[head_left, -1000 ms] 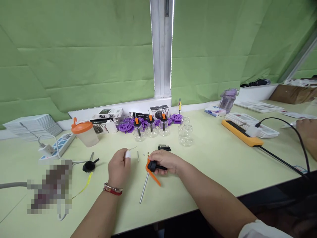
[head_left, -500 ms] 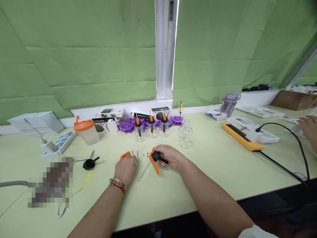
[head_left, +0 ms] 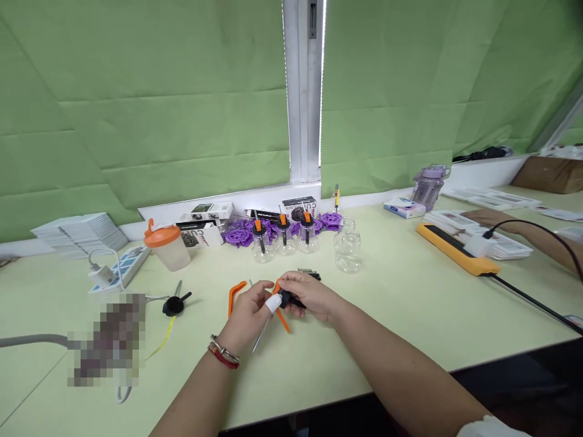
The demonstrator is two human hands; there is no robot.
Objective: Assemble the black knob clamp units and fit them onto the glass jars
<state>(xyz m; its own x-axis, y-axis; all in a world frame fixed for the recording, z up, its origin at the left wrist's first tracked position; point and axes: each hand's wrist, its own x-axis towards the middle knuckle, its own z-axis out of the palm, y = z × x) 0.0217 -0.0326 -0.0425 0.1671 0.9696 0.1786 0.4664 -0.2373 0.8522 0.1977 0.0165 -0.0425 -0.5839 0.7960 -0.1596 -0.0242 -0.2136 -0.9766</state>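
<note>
Above the table, my right hand grips a black dispenser top with an orange lever and a thin metal tube slanting down from it. My left hand, white cover on its thumb, pinches the same piece from the left; its fingertips partly hide the joint. A loose orange lever lies just left of that hand. Behind my right hand are small springs and a black part. Further left, another black top rests on the table.
Glass jars with black-and-orange tops stand behind, beside purple plastic parts and bare glass jars. An orange-lidded cup is at left. At right lies an orange power strip, with another person's arm beyond.
My left hand has moved right from beside the loose orange lever onto the dispenser top. My right hand still holds that piece. The other person's hand has reached further left over the white stacks.
</note>
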